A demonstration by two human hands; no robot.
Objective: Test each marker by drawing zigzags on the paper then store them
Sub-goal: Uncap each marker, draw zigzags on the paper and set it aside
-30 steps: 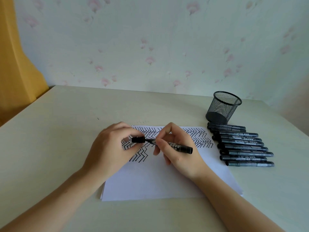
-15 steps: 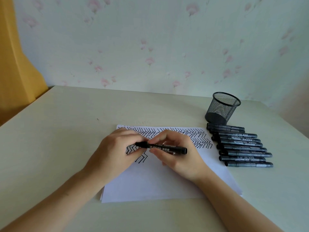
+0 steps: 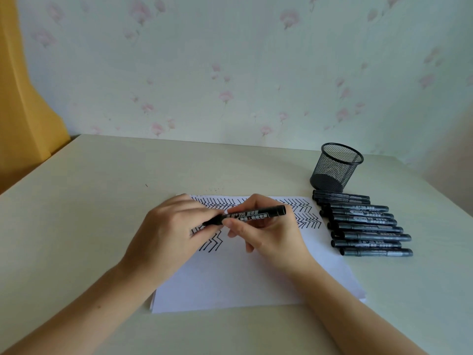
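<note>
The right hand (image 3: 271, 234) pinches the marker (image 3: 252, 214) by its barrel, thumb below and fingers curled over the top, holding it nearly level above the paper (image 3: 230, 285). The left hand (image 3: 166, 234) grips the marker's left end, where the cap (image 3: 213, 221) sits, fingers curled round it. A second ago the cap stood apart from the barrel with the tip bare between the hands; half a second ago the two had come together; now the marker reads as one closed black stick, and its far end has risen and swung up to the right, pointing toward the other markers.

The paper lies flat on the table (image 3: 89, 213), its upper part filled with rows of black zigzags (image 3: 307, 219), as before; a shorter patch shows under the left hand. Just beside the paper's right edge a row of markers (image 3: 368, 229) lies side by side, capped, unmoved. Behind that row stands the mesh cup (image 3: 335, 166), upright. Behind the table is flowered wallpaper (image 3: 230, 73).
</note>
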